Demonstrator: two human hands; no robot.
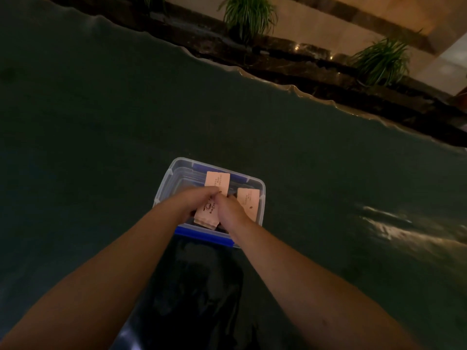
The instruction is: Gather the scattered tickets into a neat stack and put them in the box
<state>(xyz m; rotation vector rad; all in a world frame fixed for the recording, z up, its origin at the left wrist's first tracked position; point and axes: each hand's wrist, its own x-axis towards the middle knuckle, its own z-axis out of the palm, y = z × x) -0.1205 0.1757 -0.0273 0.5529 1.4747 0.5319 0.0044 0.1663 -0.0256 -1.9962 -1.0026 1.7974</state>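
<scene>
A clear plastic box [177,173] with blue clips stands on the dark table in front of me. Over it I hold a stack of pale pink tickets [207,215], printed side up. My left hand [194,202] grips the stack's left edge and my right hand [231,210] grips its right edge, fingertips meeting on top. The stack's far end [217,180] sticks out past my fingers. One more pink ticket [249,202] shows at the right side of the box; whether it lies inside or leans on the wall I cannot tell.
The dark green tabletop [101,122] spreads wide on all sides. Its wavy far edge [290,85] borders a dark stone ledge with two potted grass plants [249,16], [382,60]. A dark shape [199,286] lies just near of the box. Light glares at the right [394,231].
</scene>
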